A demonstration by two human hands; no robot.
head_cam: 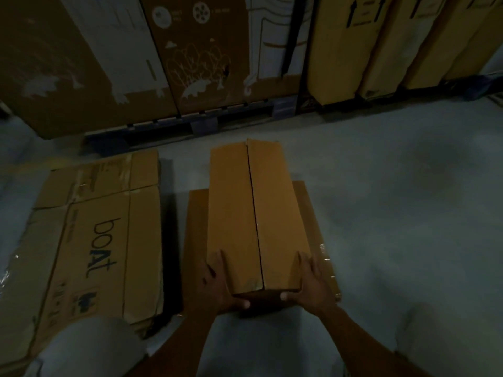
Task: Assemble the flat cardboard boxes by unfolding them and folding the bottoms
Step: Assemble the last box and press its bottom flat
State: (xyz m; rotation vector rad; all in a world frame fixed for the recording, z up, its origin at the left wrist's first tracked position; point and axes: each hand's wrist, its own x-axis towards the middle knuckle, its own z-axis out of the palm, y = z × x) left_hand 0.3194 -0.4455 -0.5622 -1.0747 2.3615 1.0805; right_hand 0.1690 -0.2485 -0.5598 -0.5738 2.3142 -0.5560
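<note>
So quick rundown of where things sit right now:

box: the put-together cardboard box (pixel 253 213) lies dead centre on the floor, closed flaps facing up with the seam running down the middle
under it: it rests on a flat sheet of cardboard (pixel 196 240) that pokes out on both sides
long axis: points straight away from the person toward the pallet (pixel 190 123), so the near short end is the one at the hands
left hand: the left hand (pixel 217 284) wraps the near left corner, fingers up along the side wall, thumb tucked across the near end
right hand: the right hand (pixel 310 284) mirrors it on the near right corner, fingers flat on the side, thumb on the near end
grip: both look like they're squeezing the box between them, not just resting there
which is nearer: pretty much a tie, box is centred between the two arms
flat stack: the pile of flattened boxes (pixel 89 240) with "boat" printed on top lies just left of it, apart from the box
my guess: this bottom's done, next is lifting or flipping it, and with the weight all out front it'll want to tip forward
</note>
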